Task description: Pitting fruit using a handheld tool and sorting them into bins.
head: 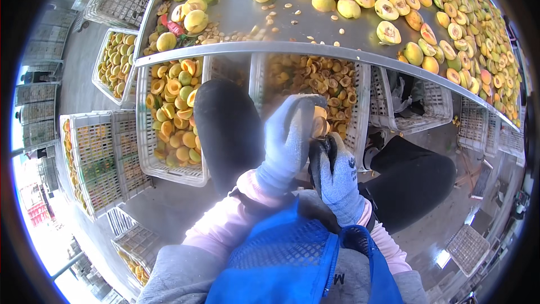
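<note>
A yellow stone-fruit piece (319,122), probably peach, is in my gloved left hand (287,135), whose fingers wrap over its far side. Just below and to the right, my gloved right hand (335,177) is curled close against the fruit. Its dark-coated fingertips hide whatever may be between them. Both hands are above a white plastic crate (361,105) of fruit pieces and pits (333,80) between my knees. Beside my left knee stands another white crate (145,135), filled with pitted fruit halves (175,93).
A metal table (240,12) with a raised rim (253,47) spans the front, bearing heaped cut fruit (468,29), scattered kernels (270,19) and a red object (174,26). Fruit crates (93,152) stand at left. Another crate (422,114) sits under the table at right.
</note>
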`<state>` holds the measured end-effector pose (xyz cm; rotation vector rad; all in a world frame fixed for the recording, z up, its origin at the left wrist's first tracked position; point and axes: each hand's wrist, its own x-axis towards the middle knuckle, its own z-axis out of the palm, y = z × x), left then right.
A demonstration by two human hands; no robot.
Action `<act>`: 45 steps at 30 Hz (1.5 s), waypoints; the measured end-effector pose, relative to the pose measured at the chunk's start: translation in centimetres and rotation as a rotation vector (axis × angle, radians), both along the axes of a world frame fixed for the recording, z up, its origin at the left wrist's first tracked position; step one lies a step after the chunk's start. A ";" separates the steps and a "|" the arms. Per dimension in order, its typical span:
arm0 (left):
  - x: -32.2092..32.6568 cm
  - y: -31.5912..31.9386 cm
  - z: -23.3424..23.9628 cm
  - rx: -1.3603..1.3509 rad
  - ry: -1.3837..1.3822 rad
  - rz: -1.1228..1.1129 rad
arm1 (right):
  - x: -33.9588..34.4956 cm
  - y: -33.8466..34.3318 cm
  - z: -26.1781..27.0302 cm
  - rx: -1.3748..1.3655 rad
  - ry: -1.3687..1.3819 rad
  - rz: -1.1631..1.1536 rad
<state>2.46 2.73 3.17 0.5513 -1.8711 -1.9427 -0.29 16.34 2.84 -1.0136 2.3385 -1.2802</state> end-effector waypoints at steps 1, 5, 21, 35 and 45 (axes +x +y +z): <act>0.0 0.1 0.0 -0.034 0.001 0.008 | 0.0 0.0 -0.3 0.009 0.274 0.083; 0.1 0.7 -0.5 0.109 0.039 0.045 | 1.0 0.1 -2.0 -0.059 0.314 0.050; 0.0 -2.0 -2.1 -0.538 -0.062 -0.091 | -0.1 0.0 0.2 -0.352 -1.666 0.056; 0.1 -2.5 -4.7 -0.483 -0.031 -0.260 | -0.1 0.2 -2.5 -0.723 -2.495 0.162; 3.1 0.4 -8.3 0.014 -0.038 -0.145 | 0.6 -0.5 -2.7 -0.813 -2.555 0.249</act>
